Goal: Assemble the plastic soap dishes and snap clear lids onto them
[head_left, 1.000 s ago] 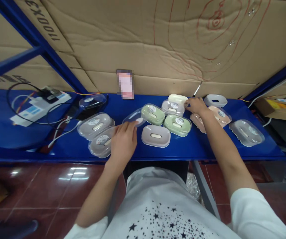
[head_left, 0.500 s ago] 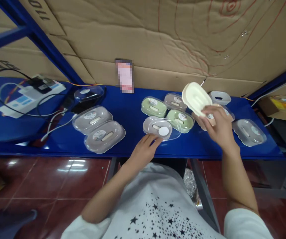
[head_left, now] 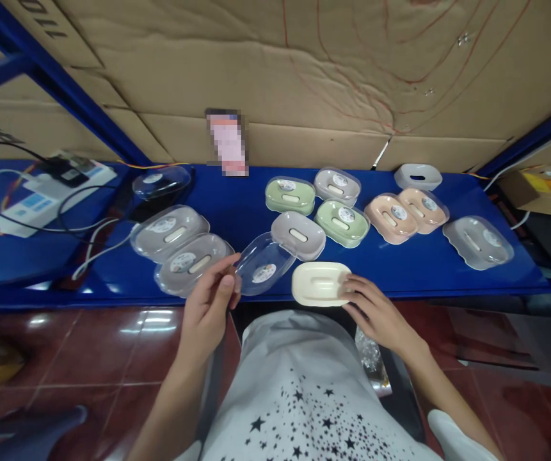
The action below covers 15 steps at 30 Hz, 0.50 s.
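My left hand [head_left: 215, 298] is closed on the edge of a clear plastic lid [head_left: 264, 262] with a round label, tilted left of an uncovered grey soap dish [head_left: 298, 235]. The lid's far end overlaps that dish slightly. At the front edge of the table, my right hand [head_left: 368, 307] grips the right end of a cream soap dish [head_left: 320, 283]; its thumb is partly hidden. Two lidded grey dishes [head_left: 193, 264] stand beside my left hand. Behind the uncovered dish are two green lidded dishes [head_left: 290, 195] and another grey one [head_left: 336, 187].
Two peach dishes [head_left: 391, 219] and a lidded grey dish [head_left: 477, 243] stand to the right, with a pale slotted piece [head_left: 418, 177] behind. A phone [head_left: 228, 142] leans on the cardboard [head_left: 304, 141]. At left lie another clear lid [head_left: 160, 182], cables and a power strip [head_left: 49, 192].
My right hand has brought the cream dish down and left to the table's front edge. My left hand has drawn the clear lid leftward off the grey dish.
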Tool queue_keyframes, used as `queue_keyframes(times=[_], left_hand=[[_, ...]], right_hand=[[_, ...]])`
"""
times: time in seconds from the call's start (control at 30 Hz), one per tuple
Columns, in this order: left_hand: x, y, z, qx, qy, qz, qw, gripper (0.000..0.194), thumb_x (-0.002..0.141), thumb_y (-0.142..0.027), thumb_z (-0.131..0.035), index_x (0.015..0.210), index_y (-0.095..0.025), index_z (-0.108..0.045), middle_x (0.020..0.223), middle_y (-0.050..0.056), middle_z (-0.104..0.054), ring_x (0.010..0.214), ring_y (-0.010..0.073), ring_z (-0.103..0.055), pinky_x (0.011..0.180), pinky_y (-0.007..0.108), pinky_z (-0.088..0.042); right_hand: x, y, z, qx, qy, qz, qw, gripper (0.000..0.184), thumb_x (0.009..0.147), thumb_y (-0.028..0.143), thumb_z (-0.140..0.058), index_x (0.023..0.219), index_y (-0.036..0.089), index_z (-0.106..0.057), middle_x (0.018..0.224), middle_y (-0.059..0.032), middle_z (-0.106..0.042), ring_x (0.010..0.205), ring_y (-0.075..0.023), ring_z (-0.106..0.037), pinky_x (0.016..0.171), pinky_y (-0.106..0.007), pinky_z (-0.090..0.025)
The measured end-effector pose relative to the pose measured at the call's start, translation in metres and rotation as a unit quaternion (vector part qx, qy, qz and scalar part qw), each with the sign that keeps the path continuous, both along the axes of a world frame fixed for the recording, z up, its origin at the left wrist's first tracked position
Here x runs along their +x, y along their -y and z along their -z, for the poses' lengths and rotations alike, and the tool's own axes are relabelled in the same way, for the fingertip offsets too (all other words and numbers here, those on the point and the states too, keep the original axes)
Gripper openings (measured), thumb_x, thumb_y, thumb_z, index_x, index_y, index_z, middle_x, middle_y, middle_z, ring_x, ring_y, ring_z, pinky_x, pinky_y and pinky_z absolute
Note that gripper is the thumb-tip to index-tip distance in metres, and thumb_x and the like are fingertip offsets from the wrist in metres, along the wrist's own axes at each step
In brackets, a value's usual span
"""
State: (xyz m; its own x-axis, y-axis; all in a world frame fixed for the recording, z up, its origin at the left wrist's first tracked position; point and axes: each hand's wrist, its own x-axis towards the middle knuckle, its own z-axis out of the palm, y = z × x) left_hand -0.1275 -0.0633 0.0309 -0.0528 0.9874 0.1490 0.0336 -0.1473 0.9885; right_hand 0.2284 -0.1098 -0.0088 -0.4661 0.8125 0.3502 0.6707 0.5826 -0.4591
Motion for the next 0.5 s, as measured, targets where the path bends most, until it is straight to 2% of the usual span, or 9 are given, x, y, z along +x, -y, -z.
queue_keyframes(times=[0.07, 0.17, 0.37, 0.43, 0.5], left_hand=[[-0.001, -0.001, 0.0, -0.051, 0.057, 0.015, 0.997, 0.037, 0.102, -0.047, -0.07, 0.131, -0.026, -0.075, 0.084, 0.001, -0.054, 0.07, 0.0112, -0.052, 0.054, 0.02, -0.041], [-0.002, -0.005, 0.002, -0.102, 0.087, 0.032, 0.99, 0.038, 0.097, -0.05, -0.076, 0.126, -0.025, -0.077, 0.082, 0.0, -0.051, 0.07, 0.0108, -0.051, 0.051, 0.017, -0.037], [-0.004, -0.011, 0.011, -0.123, 0.078, 0.025, 0.989, 0.042, 0.096, -0.053, -0.076, 0.125, -0.024, -0.076, 0.087, 0.001, -0.054, 0.067, 0.0092, -0.05, 0.049, 0.016, -0.033], [-0.002, -0.011, 0.014, -0.129, 0.076, 0.028, 0.988, 0.043, 0.096, -0.054, -0.076, 0.127, -0.025, -0.076, 0.087, 0.0, -0.053, 0.067, 0.009, -0.049, 0.049, 0.015, -0.032], [0.002, -0.01, 0.016, -0.14, 0.07, 0.049, 0.986, 0.044, 0.096, -0.055, -0.075, 0.128, -0.024, -0.076, 0.082, 0.0, -0.051, 0.067, 0.0094, -0.048, 0.049, 0.015, -0.031]], right_hand=[[-0.013, -0.008, 0.001, 0.013, 0.008, -0.027, 1.0, 0.026, 0.106, 0.019, -0.06, 0.131, 0.025, -0.068, 0.135, -0.0119, -0.071, 0.14, -0.0291, -0.063, 0.117, -0.056, -0.058], [-0.029, -0.022, 0.0, 0.029, 0.014, -0.042, 0.999, 0.025, 0.107, 0.021, -0.06, 0.131, 0.023, -0.068, 0.135, -0.0123, -0.071, 0.138, -0.0283, -0.064, 0.116, -0.055, -0.058], [-0.045, -0.048, -0.003, 0.031, 0.016, -0.035, 0.999, 0.039, 0.109, 0.026, -0.057, 0.148, 0.026, -0.06, 0.139, -0.0121, -0.072, 0.139, -0.03, -0.064, 0.115, -0.059, -0.057], [-0.048, -0.05, -0.003, 0.029, 0.011, -0.012, 0.999, 0.049, 0.109, 0.028, -0.058, 0.157, 0.026, -0.052, 0.149, -0.0144, -0.067, 0.144, -0.0314, -0.061, 0.116, -0.059, -0.056], [-0.052, -0.048, -0.003, 0.036, 0.006, 0.001, 0.999, 0.059, 0.108, 0.033, -0.062, 0.165, 0.028, -0.043, 0.164, -0.0161, -0.054, 0.152, -0.0332, -0.053, 0.118, -0.059, -0.054]])
